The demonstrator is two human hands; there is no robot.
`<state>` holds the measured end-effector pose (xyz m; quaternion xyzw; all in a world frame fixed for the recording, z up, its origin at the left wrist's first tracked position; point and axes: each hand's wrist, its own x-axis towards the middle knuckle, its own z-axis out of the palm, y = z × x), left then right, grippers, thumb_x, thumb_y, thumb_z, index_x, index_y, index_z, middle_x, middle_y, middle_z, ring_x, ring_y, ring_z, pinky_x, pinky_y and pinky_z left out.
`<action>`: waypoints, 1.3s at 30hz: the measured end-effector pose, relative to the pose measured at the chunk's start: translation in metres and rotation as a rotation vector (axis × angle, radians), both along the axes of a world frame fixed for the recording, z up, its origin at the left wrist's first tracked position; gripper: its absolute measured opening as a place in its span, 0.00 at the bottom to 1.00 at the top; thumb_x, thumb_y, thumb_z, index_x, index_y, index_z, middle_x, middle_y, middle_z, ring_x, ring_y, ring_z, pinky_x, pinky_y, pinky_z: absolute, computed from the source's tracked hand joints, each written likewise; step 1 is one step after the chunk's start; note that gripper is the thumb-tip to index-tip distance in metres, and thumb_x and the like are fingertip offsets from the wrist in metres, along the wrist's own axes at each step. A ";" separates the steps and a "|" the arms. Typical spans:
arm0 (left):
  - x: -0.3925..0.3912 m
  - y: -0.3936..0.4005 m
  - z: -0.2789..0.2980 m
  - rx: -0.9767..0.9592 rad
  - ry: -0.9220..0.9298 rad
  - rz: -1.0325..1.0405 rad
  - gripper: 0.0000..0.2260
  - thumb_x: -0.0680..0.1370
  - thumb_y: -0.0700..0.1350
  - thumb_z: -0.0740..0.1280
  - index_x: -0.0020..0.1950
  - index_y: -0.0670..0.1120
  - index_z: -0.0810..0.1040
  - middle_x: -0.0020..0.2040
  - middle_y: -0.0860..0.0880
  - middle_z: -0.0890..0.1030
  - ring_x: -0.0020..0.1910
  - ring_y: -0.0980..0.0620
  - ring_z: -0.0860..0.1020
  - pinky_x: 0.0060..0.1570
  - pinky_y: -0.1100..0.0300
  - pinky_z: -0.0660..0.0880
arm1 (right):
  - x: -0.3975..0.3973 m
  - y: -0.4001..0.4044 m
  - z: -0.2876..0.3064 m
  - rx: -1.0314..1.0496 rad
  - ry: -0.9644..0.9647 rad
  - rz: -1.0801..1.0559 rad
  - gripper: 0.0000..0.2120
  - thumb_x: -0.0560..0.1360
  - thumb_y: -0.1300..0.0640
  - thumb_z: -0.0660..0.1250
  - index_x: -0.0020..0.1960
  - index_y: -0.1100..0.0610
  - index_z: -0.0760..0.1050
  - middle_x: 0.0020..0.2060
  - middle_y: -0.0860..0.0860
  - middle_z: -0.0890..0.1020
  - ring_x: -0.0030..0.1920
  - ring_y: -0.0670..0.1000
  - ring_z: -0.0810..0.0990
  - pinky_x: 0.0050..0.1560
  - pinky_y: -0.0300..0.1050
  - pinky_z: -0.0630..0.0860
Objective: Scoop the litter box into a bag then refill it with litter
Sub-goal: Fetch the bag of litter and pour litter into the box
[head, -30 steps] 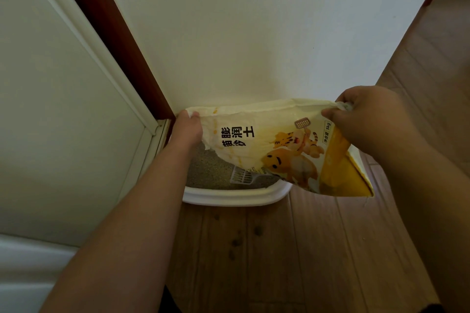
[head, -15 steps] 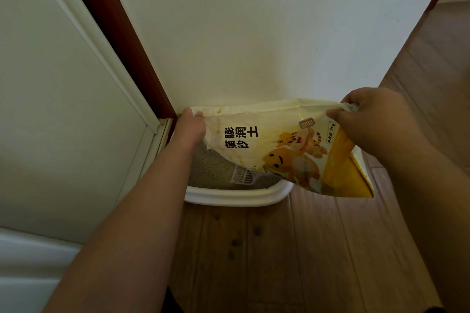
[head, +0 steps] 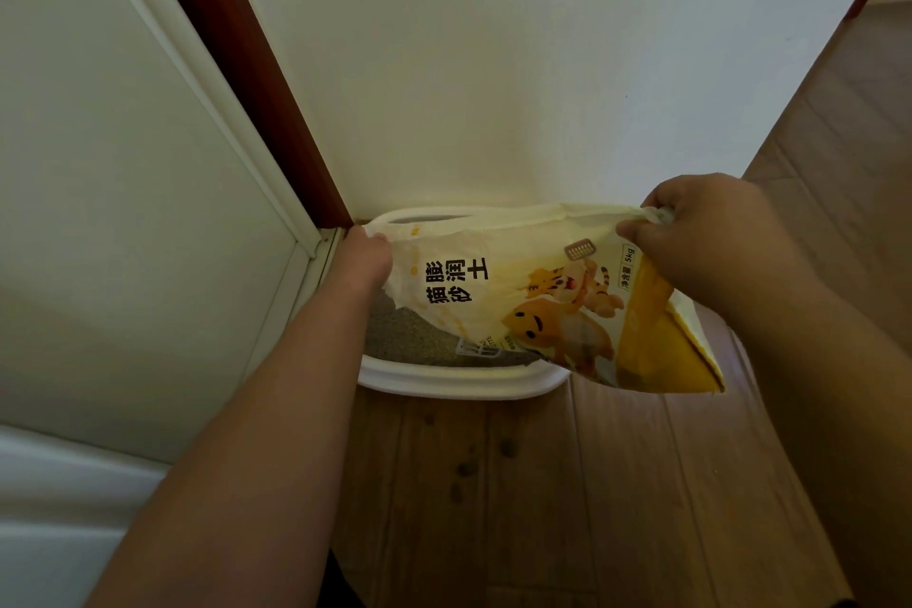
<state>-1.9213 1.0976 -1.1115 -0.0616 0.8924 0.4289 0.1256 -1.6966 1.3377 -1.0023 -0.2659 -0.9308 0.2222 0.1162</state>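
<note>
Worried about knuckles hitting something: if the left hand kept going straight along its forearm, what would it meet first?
Probably the wall behind the litter box; the left hand, gripping the litter bag, points there, though depth is unclear.

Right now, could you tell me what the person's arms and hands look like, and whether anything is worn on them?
Both forearms are bare as far as the picture shows them: no sleeves, gloves, watch or bracelet in view. The left hand and right hand show no rings on the parts visible; most fingers are hidden. The upper arms lie outside the frame.
</note>
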 end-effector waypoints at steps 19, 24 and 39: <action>0.011 -0.017 0.008 -0.142 -0.090 0.007 0.18 0.84 0.41 0.56 0.73 0.43 0.72 0.62 0.38 0.78 0.58 0.37 0.79 0.52 0.47 0.79 | 0.003 -0.002 -0.001 0.002 -0.024 0.006 0.12 0.78 0.48 0.71 0.52 0.56 0.83 0.39 0.50 0.81 0.43 0.52 0.80 0.40 0.45 0.75; 0.010 -0.019 0.011 -0.109 -0.102 0.024 0.18 0.83 0.40 0.55 0.72 0.44 0.74 0.61 0.37 0.79 0.59 0.36 0.79 0.57 0.45 0.79 | 0.001 -0.003 -0.002 -0.001 -0.016 0.011 0.11 0.77 0.49 0.71 0.50 0.57 0.82 0.38 0.50 0.80 0.41 0.51 0.79 0.36 0.43 0.71; 0.019 -0.038 0.021 -0.007 -0.074 0.098 0.16 0.83 0.42 0.55 0.69 0.44 0.74 0.58 0.41 0.80 0.55 0.40 0.80 0.51 0.48 0.80 | -0.012 -0.012 -0.010 -0.011 -0.095 0.026 0.14 0.78 0.48 0.71 0.54 0.59 0.82 0.40 0.52 0.81 0.43 0.53 0.81 0.43 0.49 0.79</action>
